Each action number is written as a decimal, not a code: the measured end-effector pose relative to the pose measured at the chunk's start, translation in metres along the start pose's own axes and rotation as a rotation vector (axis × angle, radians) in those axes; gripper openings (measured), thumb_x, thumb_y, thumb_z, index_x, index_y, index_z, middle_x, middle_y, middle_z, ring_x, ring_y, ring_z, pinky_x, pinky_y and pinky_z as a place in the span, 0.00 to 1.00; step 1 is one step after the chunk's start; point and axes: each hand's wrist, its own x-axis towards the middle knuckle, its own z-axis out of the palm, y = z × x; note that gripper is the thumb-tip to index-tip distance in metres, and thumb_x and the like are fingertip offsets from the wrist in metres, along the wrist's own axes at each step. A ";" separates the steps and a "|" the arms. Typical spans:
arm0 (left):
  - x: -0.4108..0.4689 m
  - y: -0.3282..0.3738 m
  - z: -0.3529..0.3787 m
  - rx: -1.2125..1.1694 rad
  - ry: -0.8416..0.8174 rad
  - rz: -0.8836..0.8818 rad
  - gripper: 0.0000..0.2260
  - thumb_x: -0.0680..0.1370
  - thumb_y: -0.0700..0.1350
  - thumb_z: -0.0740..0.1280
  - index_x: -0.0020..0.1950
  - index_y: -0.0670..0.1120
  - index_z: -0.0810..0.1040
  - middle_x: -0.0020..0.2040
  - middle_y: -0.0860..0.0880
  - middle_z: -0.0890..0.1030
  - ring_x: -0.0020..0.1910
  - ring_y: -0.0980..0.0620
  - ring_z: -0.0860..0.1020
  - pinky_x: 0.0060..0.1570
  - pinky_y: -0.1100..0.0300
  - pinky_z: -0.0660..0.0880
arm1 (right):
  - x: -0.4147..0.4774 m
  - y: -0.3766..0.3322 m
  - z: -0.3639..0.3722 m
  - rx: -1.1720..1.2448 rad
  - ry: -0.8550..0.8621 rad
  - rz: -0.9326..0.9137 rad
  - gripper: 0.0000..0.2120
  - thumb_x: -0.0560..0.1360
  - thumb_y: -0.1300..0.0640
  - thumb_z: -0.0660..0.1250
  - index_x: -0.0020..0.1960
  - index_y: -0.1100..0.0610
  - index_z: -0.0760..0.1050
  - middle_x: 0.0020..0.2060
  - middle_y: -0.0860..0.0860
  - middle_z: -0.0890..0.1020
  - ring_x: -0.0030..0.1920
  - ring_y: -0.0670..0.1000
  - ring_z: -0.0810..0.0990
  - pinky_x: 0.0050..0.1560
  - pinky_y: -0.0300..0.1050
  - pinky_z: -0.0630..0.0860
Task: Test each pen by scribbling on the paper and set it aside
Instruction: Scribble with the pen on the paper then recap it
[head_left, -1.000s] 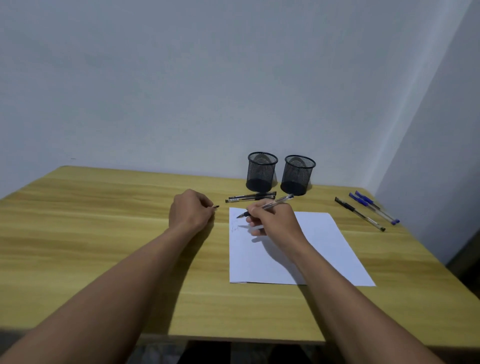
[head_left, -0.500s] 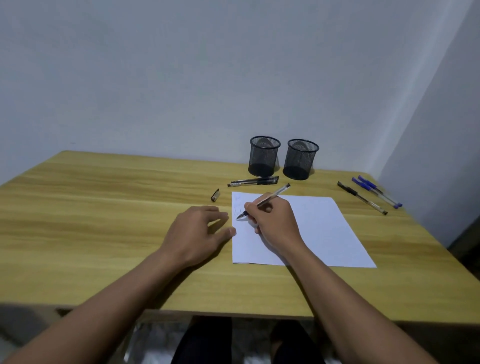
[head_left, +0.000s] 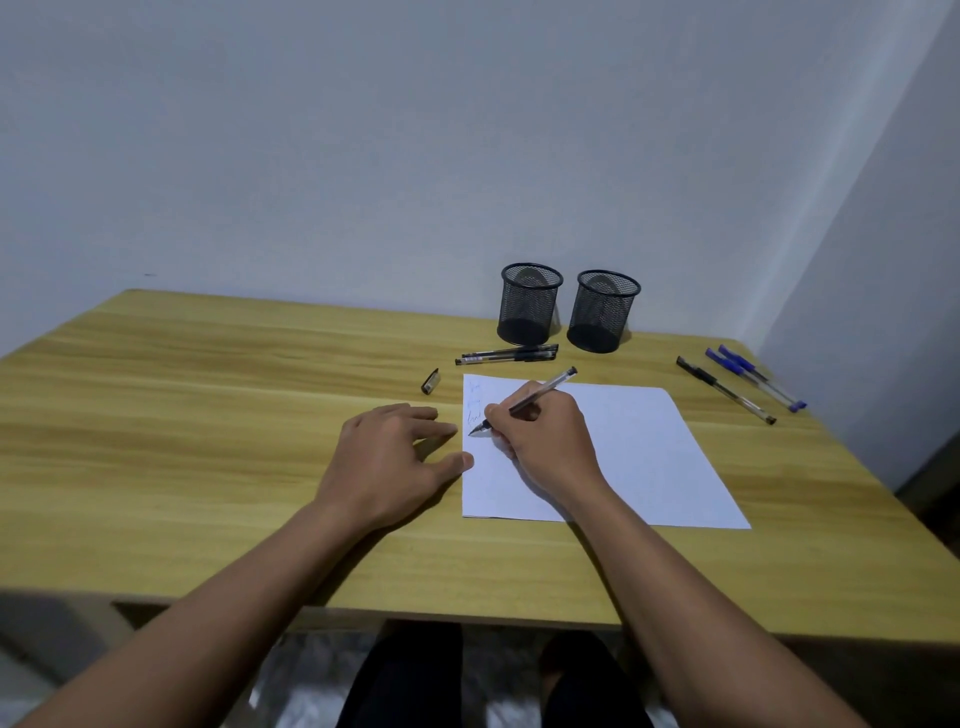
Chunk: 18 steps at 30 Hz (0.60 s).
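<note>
My right hand (head_left: 545, 441) grips a clear-barrelled black pen (head_left: 545, 387), its tip touching the left side of the white paper (head_left: 644, 457), just below a few faint scribbles. Flat on the table lies my left hand (head_left: 395, 457), fingers spread, with the thumb at the paper's left edge. The pen's black cap (head_left: 430, 381) rests on the wood, just beyond my left hand. Two black pens (head_left: 506, 355) lie side by side behind the paper. To the right lie a black pen (head_left: 724, 389) and two blue pens (head_left: 756, 376).
Two black mesh pen cups (head_left: 529, 304) (head_left: 602, 310) stand at the back of the wooden table (head_left: 208, 415), near the wall. The table's right corner meets a side wall. My legs show below the front edge.
My left hand has let go of the cap, left it on the table, and come back to lie flat beside the paper. My right hand has brought the pen tip lower on the sheet.
</note>
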 end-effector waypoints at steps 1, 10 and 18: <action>0.000 0.000 0.000 -0.001 0.004 0.001 0.26 0.68 0.72 0.63 0.60 0.61 0.82 0.66 0.59 0.78 0.67 0.56 0.73 0.66 0.49 0.68 | -0.001 0.000 0.000 0.007 -0.009 0.009 0.06 0.74 0.52 0.72 0.41 0.54 0.82 0.35 0.51 0.85 0.40 0.54 0.86 0.42 0.57 0.84; 0.000 -0.001 0.000 -0.038 0.018 0.002 0.26 0.68 0.71 0.64 0.59 0.61 0.82 0.66 0.59 0.78 0.68 0.57 0.72 0.67 0.47 0.68 | -0.001 0.000 -0.001 -0.003 0.019 0.000 0.07 0.75 0.53 0.71 0.41 0.54 0.80 0.32 0.51 0.84 0.33 0.50 0.81 0.36 0.48 0.79; 0.000 -0.001 0.000 -0.040 0.019 -0.002 0.26 0.68 0.71 0.63 0.60 0.61 0.82 0.66 0.60 0.78 0.68 0.57 0.72 0.67 0.47 0.68 | -0.001 0.000 -0.003 -0.013 0.040 0.016 0.08 0.76 0.54 0.70 0.40 0.56 0.81 0.31 0.52 0.84 0.32 0.50 0.81 0.36 0.52 0.82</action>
